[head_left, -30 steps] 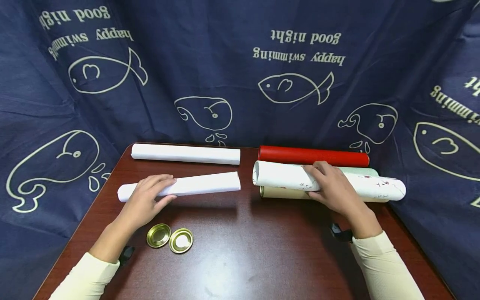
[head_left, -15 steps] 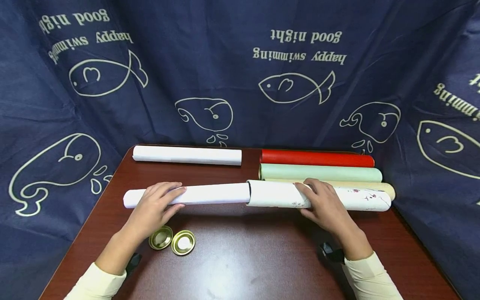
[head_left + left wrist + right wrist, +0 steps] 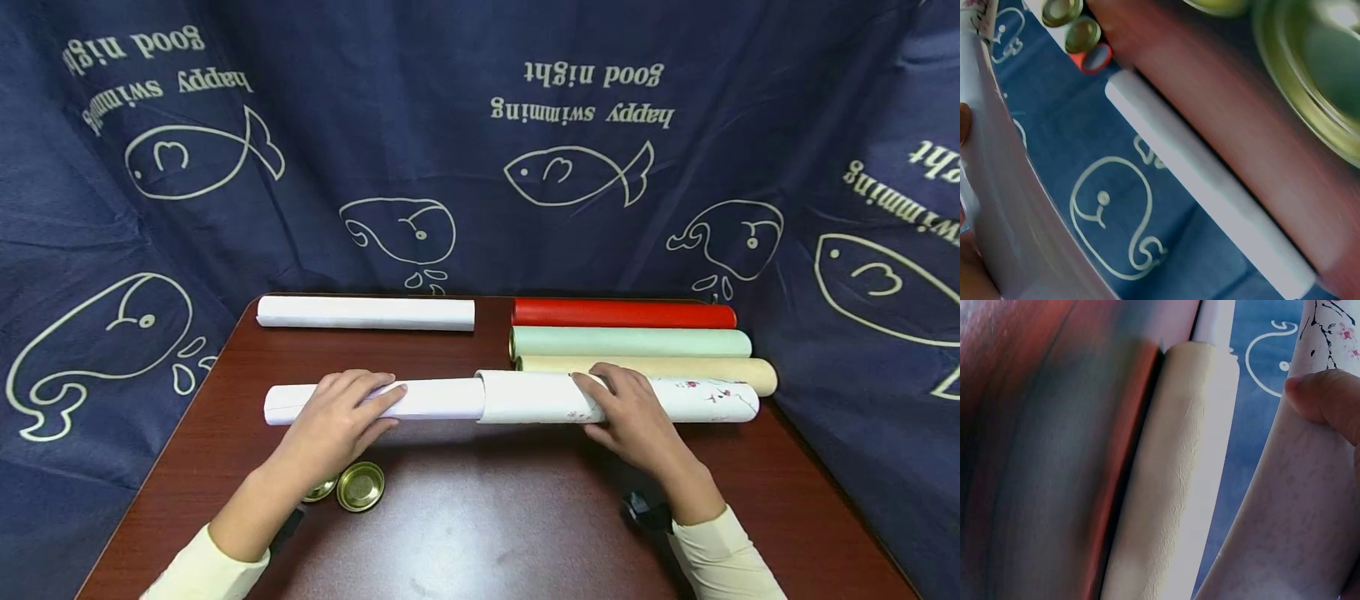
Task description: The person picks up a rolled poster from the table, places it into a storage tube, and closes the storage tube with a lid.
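Observation:
My left hand (image 3: 337,421) grips a white paper roll (image 3: 442,399) near its middle. The roll's right end sits inside the left mouth of a white tube with a blossom print (image 3: 525,397). Around the middle of that tube curl the fingers of my right hand (image 3: 633,412). Both pieces are in line and held level above the table, throwing a shadow beneath. In the left wrist view the held roll fills the left edge. The right wrist view shows my thumb (image 3: 1329,400) on the printed tube. How deep the roll reaches inside is hidden.
Behind the printed tube lie a cream tube (image 3: 705,371), a pale green tube (image 3: 637,342) and a red tube (image 3: 622,313). Another white paper roll (image 3: 367,313) lies at the back left. Two gold lids, one (image 3: 361,487) plainly visible, rest near my left wrist on the brown table (image 3: 480,533).
The printed tube has come off the other tubes, toward me and left. My left hand has moved right with the paper roll, whose end has entered the tube.

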Motion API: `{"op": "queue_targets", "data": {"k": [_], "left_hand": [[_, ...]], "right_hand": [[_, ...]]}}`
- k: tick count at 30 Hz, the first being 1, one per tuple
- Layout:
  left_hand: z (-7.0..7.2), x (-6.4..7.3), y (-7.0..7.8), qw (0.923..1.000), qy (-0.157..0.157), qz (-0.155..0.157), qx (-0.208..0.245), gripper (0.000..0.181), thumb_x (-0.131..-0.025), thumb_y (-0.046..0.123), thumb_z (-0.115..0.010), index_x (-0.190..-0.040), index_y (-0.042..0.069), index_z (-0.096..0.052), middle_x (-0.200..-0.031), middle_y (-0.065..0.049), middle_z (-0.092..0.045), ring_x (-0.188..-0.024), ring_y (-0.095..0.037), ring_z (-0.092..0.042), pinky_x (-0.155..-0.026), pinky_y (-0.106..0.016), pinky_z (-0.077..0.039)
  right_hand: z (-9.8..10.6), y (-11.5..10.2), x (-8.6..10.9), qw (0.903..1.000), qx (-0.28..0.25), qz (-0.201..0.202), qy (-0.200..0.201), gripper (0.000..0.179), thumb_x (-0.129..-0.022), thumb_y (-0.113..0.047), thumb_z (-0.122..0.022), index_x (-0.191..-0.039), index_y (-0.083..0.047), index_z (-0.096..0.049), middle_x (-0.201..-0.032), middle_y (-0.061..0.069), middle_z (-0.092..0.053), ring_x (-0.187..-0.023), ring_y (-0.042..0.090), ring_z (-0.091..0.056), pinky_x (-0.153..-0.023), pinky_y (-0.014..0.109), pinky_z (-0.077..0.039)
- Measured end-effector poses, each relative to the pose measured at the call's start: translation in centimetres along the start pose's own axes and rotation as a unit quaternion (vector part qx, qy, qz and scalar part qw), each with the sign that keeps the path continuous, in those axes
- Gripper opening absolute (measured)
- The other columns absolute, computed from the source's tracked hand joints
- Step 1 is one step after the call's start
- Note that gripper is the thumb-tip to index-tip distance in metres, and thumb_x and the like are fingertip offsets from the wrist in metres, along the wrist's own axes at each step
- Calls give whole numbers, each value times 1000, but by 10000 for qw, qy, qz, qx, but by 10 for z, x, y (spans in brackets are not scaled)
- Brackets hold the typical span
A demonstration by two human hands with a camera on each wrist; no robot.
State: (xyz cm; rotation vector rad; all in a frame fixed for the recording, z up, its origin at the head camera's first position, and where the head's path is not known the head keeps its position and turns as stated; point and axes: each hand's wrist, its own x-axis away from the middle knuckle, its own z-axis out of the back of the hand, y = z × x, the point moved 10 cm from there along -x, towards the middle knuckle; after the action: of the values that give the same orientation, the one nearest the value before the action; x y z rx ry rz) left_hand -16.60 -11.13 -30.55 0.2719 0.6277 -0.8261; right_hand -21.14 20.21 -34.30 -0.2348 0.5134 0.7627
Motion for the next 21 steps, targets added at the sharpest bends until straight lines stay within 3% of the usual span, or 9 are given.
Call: {"op": "queue_targets", "data": {"k": [9, 16, 21], "left_hand": [[-21, -17, 27, 9998, -51, -157, -102, 46, -81, 23, -83, -122, 9, -68, -118, -10, -65, -106, -29, -60, -81, -46, -49], [-32, -26, 53, 9987, 98, -419, -270, 44, -79, 20, -85, -119, 9, -69, -119, -9, -66, -106, -27, -61, -83, -43, -50], [-33, -28, 61, 9987, 201, -476, 7, 36, -81, 18, -83, -113, 8, -70, -121, -11, -65, -111, -29, -61, -91, -43, -50]], "right_hand": [[-4, -11, -2, 9997, -4, 224, 118, 83, -56, -16, -94, -130, -13, -57, -116, 17, -55, -102, 38, -55, -93, 54, -40], [-6, -21, -7, 9994, -24, 334, 129, 80, -57, -19, -93, -129, -14, -58, -116, 17, -56, -103, 37, -56, -93, 53, -41], [-6, -23, -7, 9995, -22, 299, 74, 80, -58, -19, -93, -130, -15, -58, -117, 17, -56, -105, 36, -55, -94, 54, -41]]}}
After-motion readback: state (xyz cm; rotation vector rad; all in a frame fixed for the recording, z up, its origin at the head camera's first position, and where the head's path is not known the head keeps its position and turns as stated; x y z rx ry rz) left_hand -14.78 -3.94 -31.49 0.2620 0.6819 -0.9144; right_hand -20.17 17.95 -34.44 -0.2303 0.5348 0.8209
